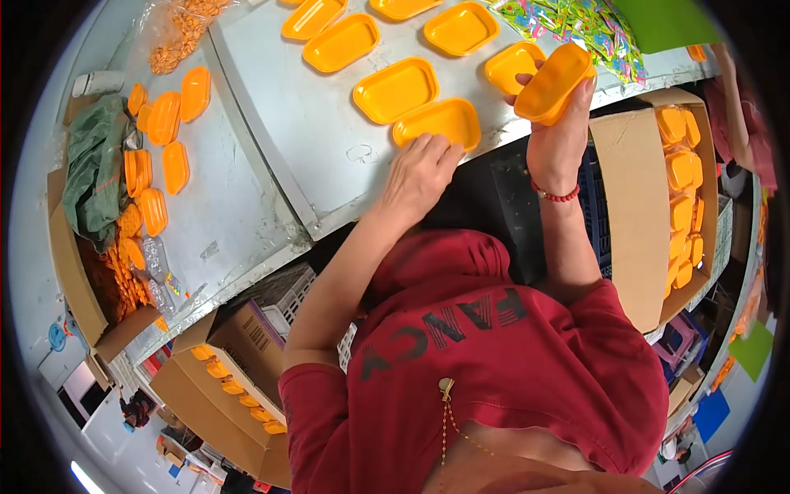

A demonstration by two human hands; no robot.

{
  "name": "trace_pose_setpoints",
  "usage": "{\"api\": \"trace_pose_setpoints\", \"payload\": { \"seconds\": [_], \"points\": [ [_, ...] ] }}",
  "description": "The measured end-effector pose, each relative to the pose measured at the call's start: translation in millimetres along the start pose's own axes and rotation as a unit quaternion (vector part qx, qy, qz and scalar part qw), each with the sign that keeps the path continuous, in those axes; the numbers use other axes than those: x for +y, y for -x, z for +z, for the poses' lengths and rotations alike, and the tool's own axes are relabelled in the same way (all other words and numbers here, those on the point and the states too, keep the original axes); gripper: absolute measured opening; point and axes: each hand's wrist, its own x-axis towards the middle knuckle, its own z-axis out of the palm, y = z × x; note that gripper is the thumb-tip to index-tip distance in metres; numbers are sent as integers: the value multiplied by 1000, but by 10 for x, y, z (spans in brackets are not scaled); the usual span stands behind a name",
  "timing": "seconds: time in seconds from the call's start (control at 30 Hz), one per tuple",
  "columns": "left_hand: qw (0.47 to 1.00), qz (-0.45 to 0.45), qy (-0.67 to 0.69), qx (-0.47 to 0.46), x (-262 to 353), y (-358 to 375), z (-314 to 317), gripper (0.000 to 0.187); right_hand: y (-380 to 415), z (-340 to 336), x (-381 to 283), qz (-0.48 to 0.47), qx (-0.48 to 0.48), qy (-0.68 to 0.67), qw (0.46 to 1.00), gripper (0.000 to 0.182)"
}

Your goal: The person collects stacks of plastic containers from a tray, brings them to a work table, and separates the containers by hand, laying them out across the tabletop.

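My right hand (564, 132) is wrapped round a deep orange plastic tray (553, 82), held tilted above the table's near edge. Another orange tray (512, 67) lies on the table just behind it. With bent fingers, my left hand (424, 169) grips the near rim of an orange tray (448, 119) lying at the table's front edge. Close behind that one sits an orange tray (397, 89). Farther back are an orange tray (341, 43) and an orange tray (462, 29), all open side up.
Colourful printed packets (580, 33) lie at the back right beside a green sheet (666, 25). At left are more orange trays (175, 167), a bag of small orange pieces (177, 41) and a carton with a green bag (97, 165). A cardboard box (621, 214) of orange packs stands below right.
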Motion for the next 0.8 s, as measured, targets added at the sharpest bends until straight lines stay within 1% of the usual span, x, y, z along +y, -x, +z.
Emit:
{"api": "trace_pose_setpoints", "payload": {
  "seconds": [0.07,0.13,0.17,0.2,0.23,0.27,0.33,0.37,0.4,0.47,0.5,0.53,0.57,0.6,0.63,0.67,0.73,0.8],
  "points": [
    [1000,-1,-18,-4,-81,-77,5,26,33,76,-8,-2,-8,-5,1000,49],
    [996,-31,15,82,-104,-141,17,20,108,199,-50,15,-12,17,1000,49],
    [996,-32,6,85,-57,-166,-46,20,149,227,-14,12,-33,23,999,52],
    [982,-93,83,140,40,-158,-137,18,219,294,6,8,-40,16,999,52],
    [956,-150,159,195,138,-161,-259,16,312,395,18,24,-53,20,998,54],
    [938,-190,210,202,228,-172,-397,15,404,490,42,41,-66,26,997,56],
    [904,-199,300,230,328,-147,-514,15,581,633,144,19,-139,73,987,59],
    [889,-249,332,193,337,-120,-574,15,645,736,153,40,-167,39,984,59],
    [891,-246,326,199,290,-82,-623,15,655,813,213,65,-170,11,983,65],
    [867,-274,359,209,157,1,-714,16,668,965,248,119,-209,-68,968,65],
    [892,-269,290,217,48,52,-815,15,653,1049,278,118,-214,-70,967,65],
    [892,-270,288,220,-101,74,-964,15,643,1130,306,111,-214,-31,970,66],
    [918,-274,190,216,-309,66,-1122,14,637,1209,335,103,-214,8,971,68],
    [934,-274,90,211,-541,28,-1241,13,635,1273,364,102,-217,7,971,68],
    [956,-197,-6,217,-877,-9,-1258,12,645,1326,393,104,-217,23,970,70],
    [963,-121,-104,218,-1260,-45,-1252,11,660,1385,427,107,-219,37,969,72],
    [964,-68,-187,177,-1839,-169,-1280,11,693,1484,443,112,-232,59,965,70],
    [960,-44,-227,160,-2383,-322,-1234,11,698,1538,473,110,-232,85,963,69]
  ]
}}
